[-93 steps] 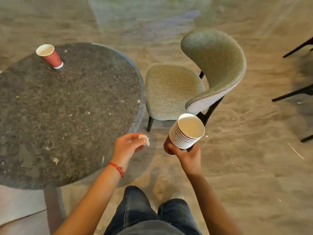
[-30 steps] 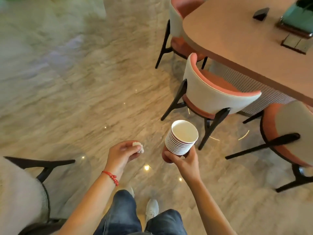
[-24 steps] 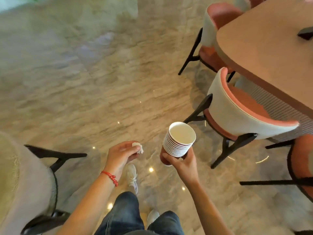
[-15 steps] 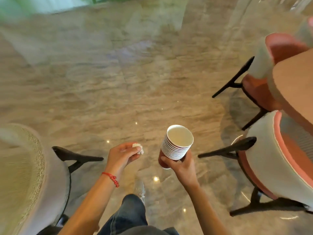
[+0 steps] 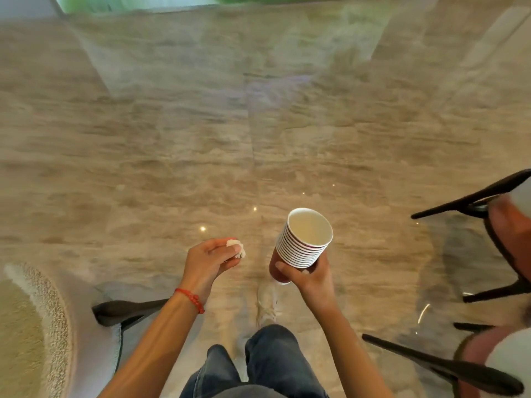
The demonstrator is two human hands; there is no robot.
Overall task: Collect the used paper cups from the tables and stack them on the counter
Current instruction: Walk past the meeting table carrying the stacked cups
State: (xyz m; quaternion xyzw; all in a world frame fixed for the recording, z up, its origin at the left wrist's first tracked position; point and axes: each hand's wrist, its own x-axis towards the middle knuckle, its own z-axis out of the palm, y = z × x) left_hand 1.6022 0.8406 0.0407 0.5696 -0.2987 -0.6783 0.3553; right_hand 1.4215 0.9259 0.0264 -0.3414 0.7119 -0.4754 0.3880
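A stack of several nested red paper cups [image 5: 303, 244] with white rims and a white inside is held upright, slightly tilted, over the floor. My right hand [image 5: 309, 278] is shut around its lower part. To the left of it my left hand [image 5: 208, 261] pinches a small crumpled white paper scrap [image 5: 237, 248] between thumb and fingers. A red bracelet circles the left wrist. No table or counter shows in this view.
Polished beige marble floor [image 5: 258, 124] stretches ahead. A green upholstered chair [image 5: 31, 334] with a dark leg stands at the lower left. Two pink-and-white chairs [image 5: 508, 234] with black legs are at the right edge. My jeans and a white shoe are below.
The view has swung left: the wooden table is gone from sight and the pink chairs have slid to the right edge. Both hands keep their hold on the same things.
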